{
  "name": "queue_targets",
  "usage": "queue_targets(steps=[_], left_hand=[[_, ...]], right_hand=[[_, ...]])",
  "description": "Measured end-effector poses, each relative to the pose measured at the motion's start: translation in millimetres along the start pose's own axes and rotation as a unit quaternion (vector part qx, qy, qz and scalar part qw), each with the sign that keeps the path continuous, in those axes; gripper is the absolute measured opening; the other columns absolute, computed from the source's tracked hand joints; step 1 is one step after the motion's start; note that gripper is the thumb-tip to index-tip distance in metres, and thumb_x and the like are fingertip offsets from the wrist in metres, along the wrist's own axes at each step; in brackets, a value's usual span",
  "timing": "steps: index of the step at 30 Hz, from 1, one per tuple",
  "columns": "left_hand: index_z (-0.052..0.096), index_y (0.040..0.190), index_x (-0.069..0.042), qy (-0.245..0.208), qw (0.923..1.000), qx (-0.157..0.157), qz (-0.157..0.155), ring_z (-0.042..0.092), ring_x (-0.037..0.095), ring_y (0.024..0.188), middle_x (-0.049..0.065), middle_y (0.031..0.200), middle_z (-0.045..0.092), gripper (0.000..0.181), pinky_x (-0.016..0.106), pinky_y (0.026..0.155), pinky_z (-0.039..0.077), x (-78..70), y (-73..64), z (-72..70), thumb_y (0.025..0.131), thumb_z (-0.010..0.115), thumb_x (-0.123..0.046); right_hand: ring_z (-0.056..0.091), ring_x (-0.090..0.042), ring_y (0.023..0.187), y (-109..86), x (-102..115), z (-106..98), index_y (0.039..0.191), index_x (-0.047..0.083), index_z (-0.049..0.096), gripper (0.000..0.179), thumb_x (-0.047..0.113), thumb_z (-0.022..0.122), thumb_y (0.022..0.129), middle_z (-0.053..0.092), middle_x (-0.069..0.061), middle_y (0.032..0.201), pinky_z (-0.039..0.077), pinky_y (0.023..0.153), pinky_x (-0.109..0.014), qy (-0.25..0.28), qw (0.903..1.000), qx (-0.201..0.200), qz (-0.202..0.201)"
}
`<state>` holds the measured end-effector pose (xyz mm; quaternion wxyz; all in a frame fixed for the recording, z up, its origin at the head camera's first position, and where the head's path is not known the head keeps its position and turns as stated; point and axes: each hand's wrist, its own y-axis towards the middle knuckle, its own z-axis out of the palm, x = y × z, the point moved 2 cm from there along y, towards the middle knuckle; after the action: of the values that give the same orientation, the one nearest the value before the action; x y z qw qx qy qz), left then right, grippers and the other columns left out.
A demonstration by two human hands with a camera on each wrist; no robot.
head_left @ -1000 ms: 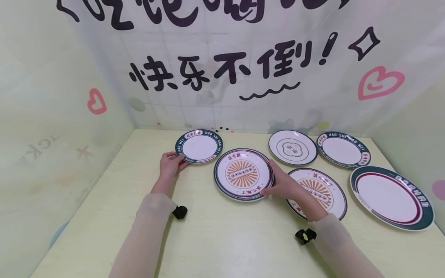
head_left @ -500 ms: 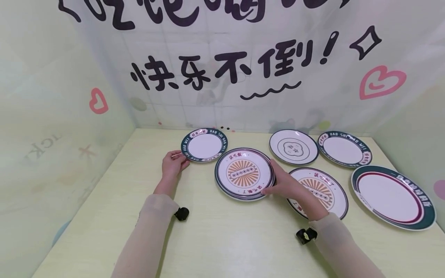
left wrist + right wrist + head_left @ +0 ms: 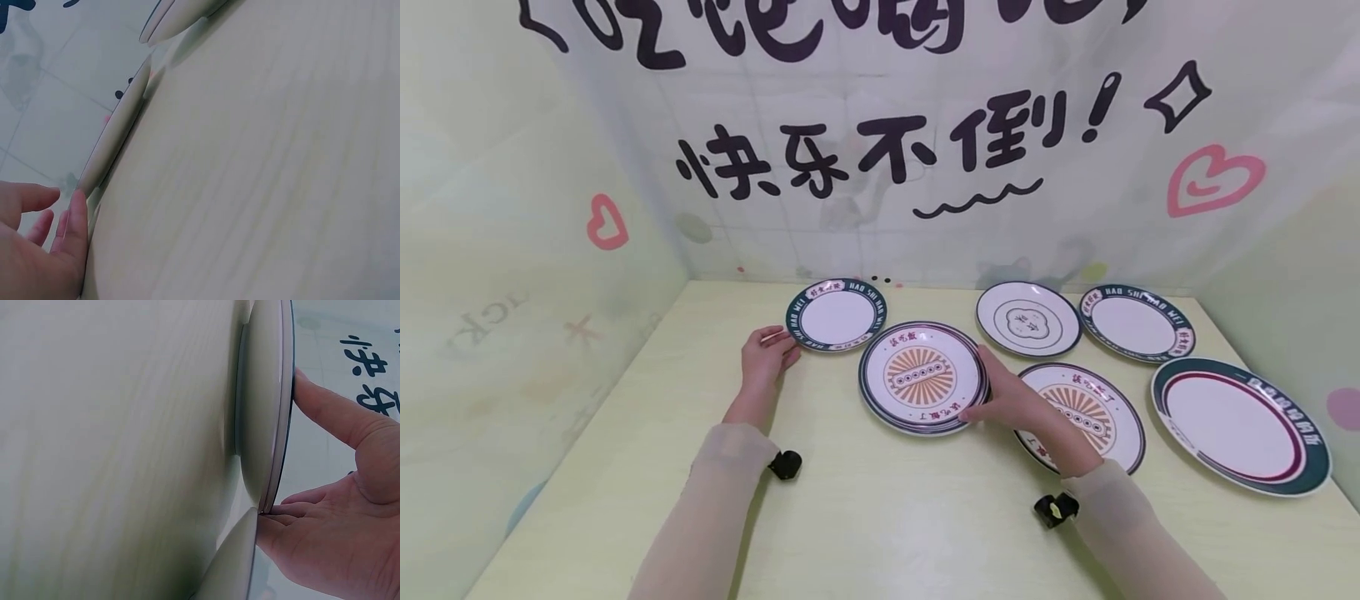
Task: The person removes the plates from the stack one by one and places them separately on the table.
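Note:
Left of centre at the back lies a plate with a dark green lettered rim (image 3: 837, 315). My left hand (image 3: 765, 358) is beside its left edge. In the left wrist view, the fingertips (image 3: 77, 203) touch or nearly touch that plate's rim, and the thumb stands apart from it. Nearer the middle is a stack of plates (image 3: 922, 377), the top one white with an orange sunburst. My right hand (image 3: 1011, 396) holds the stack's right side, thumb over the near rim and fingers at the edge. In the right wrist view, the stacked rims (image 3: 275, 425) show edge-on beside the hand.
A matching sunburst plate (image 3: 1105, 417) lies partly under the right forearm. Behind it are a small white plate (image 3: 1028, 319) and another green-rimmed plate (image 3: 1138, 323). A large oval plate (image 3: 1240, 427) is at the right. A printed backdrop (image 3: 850, 242) closes off the table's back.
The green-rimmed plate shifted slightly right, toward the stack, about half a second ago. The left fingers have come off its top to its left edge. The right hand and stack stay put.

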<state>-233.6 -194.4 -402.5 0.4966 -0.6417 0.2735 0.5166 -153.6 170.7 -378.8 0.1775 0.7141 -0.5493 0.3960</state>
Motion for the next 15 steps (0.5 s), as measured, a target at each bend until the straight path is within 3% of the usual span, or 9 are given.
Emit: queue_targets(steps=[7,15], left_hand=[[0.048,0.140,-0.007,0.006,0.9999,0.007,0.009,0.060,0.013,0.103,0.010,0.134,0.056,0.044,0.025,0.099,0.056,-6.4,-8.3,-1.2,0.098,0.058,-0.002],[0.047,0.143,-0.003,0.029,0.9968,0.055,0.051,0.057,0.019,0.122,0.016,0.145,0.053,0.045,0.030,0.108,0.051,-13.8,-15.8,3.0,0.099,0.056,-0.002]], right_hand=[[0.002,-0.045,0.153,0.5,-1,0,0.157,-0.007,-0.002,0.115,0.018,0.081,0.081,-0.001,-0.028,0.165,0.006,0.126,-0.056,-0.007,1.0000,-0.002,0.006],[0.003,-0.046,0.153,0.9,-1,0,0.156,-0.008,-0.001,0.116,0.019,0.083,0.080,-0.001,-0.029,0.164,0.007,0.126,-0.056,-0.015,0.9999,-0.004,0.002]])
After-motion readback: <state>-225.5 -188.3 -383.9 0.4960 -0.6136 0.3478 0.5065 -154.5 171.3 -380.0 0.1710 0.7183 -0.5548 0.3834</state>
